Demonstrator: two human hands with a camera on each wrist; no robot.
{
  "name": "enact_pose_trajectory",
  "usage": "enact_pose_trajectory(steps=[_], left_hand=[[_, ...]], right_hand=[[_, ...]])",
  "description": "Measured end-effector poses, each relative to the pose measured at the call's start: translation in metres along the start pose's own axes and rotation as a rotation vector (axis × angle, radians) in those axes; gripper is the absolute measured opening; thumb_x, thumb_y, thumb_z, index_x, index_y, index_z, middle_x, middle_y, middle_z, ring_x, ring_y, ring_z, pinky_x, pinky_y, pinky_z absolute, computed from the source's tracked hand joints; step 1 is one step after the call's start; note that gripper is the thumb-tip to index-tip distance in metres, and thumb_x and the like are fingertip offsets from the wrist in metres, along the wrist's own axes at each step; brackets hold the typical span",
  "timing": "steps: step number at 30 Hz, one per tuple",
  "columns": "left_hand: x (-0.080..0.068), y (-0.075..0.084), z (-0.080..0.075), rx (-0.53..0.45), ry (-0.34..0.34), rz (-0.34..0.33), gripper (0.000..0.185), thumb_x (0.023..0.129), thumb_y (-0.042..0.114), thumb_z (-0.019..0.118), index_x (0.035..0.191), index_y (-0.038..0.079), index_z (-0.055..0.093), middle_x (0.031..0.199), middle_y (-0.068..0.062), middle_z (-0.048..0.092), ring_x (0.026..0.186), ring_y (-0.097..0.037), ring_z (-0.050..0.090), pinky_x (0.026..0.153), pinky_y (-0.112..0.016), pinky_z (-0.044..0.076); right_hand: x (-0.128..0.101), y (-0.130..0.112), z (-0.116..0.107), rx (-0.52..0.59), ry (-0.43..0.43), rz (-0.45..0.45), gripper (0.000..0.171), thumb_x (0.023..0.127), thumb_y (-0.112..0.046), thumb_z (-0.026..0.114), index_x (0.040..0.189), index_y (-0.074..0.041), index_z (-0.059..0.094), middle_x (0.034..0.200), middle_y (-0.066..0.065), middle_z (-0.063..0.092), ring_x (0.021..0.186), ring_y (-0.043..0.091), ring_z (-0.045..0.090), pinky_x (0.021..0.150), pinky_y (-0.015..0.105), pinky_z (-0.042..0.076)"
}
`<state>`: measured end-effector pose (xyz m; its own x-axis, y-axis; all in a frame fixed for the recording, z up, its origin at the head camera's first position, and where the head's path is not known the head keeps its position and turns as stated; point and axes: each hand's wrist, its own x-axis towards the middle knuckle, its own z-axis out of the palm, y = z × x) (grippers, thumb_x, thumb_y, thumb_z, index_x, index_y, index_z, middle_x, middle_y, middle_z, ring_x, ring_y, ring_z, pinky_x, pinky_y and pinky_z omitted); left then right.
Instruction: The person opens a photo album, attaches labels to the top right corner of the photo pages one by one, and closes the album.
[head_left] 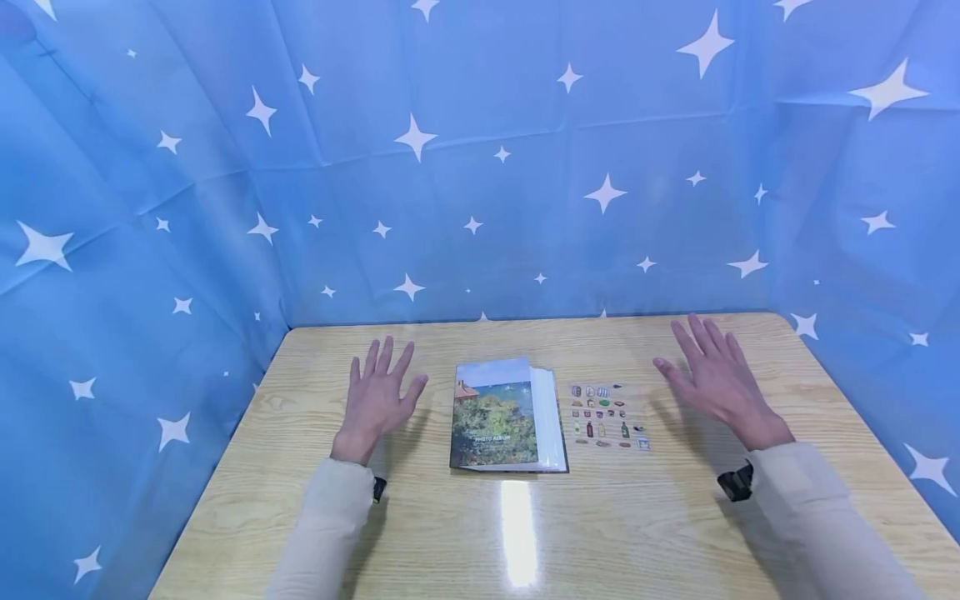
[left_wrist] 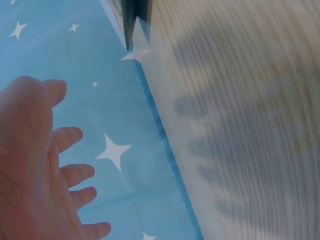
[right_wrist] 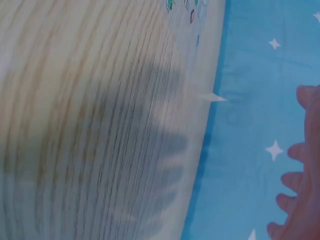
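- Head view: both hands hover over the worktop (head_left: 420, 533) with nothing in them. The left hand (head_left: 377, 400) has its fingers spread, and the photo album (head_left: 501, 417) lies shut just to its right. The right hand (head_left: 716, 379) is spread too, with the sticker sheet (head_left: 607, 417) flat on the wood just to its left, touching neither the hand nor the album.
- Left wrist view: the left hand (left_wrist: 35, 170) is open palm-out, fingers apart, above the bare wood (left_wrist: 240, 125); its shadow falls there. A blue star cloth (left_wrist: 110, 150) hangs behind.
- Right wrist view: only the fingertips (right_wrist: 300, 190) show at the edge, apart and empty. A corner of the sticker sheet (right_wrist: 192, 10) peeks in beyond them.
- My take: if the album's next, steady the spine side with the left and lift the cover edge gently, so it doesn't slide into the stickers.
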<state>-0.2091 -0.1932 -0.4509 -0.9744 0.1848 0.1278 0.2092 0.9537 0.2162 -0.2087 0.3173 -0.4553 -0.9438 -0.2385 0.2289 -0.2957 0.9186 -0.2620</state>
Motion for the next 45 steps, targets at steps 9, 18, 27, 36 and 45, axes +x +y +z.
enact_pose_trajectory(steps=[9,18,27,36,45], left_hand=[[0.004,0.013,0.006,-0.026,-0.011,0.016,0.065,0.103,0.053,0.039,0.157,0.020,0.028,0.163,-0.018,0.018,0.152,-0.037,0.009,0.119,-0.063,0.008],[0.007,0.030,0.014,-0.072,-0.015,0.024,0.064,0.102,0.052,0.042,0.157,0.021,0.030,0.163,-0.018,0.020,0.152,-0.037,0.012,0.119,-0.062,0.011],[0.010,0.041,0.021,-0.097,-0.020,0.031,0.065,0.102,0.053,0.041,0.157,0.021,0.030,0.163,-0.018,0.022,0.151,-0.037,0.013,0.118,-0.062,0.011],[0.010,0.053,0.027,-0.110,-0.057,0.045,0.065,0.102,0.055,0.039,0.157,0.022,0.030,0.162,-0.018,0.023,0.151,-0.036,0.016,0.118,-0.061,0.014],[0.008,0.065,0.034,-0.135,-0.065,0.082,0.064,0.102,0.053,0.041,0.157,0.021,0.031,0.161,-0.019,0.025,0.150,-0.037,0.019,0.117,-0.063,0.017]], right_hand=[[0.004,-0.007,0.002,0.039,-0.035,0.010,0.077,0.104,-0.048,0.039,0.158,-0.001,0.011,0.162,0.029,0.002,0.147,0.051,0.004,0.117,0.065,-0.003],[0.008,-0.018,0.010,0.062,-0.060,0.002,0.076,0.104,-0.049,0.037,0.157,0.001,0.014,0.162,0.029,0.004,0.148,0.050,0.003,0.117,0.065,0.000],[0.014,-0.028,0.019,0.092,-0.084,-0.010,0.076,0.104,-0.049,0.039,0.157,0.000,0.016,0.163,0.026,0.003,0.148,0.050,0.006,0.117,0.064,0.000],[0.020,-0.041,0.028,0.085,-0.144,-0.024,0.074,0.104,-0.047,0.040,0.157,0.001,0.018,0.163,0.025,0.003,0.149,0.046,0.004,0.118,0.063,0.002],[0.023,-0.055,0.038,0.101,-0.159,-0.075,0.074,0.104,-0.045,0.045,0.156,0.001,0.022,0.163,0.025,0.006,0.150,0.045,0.007,0.119,0.062,0.005]])
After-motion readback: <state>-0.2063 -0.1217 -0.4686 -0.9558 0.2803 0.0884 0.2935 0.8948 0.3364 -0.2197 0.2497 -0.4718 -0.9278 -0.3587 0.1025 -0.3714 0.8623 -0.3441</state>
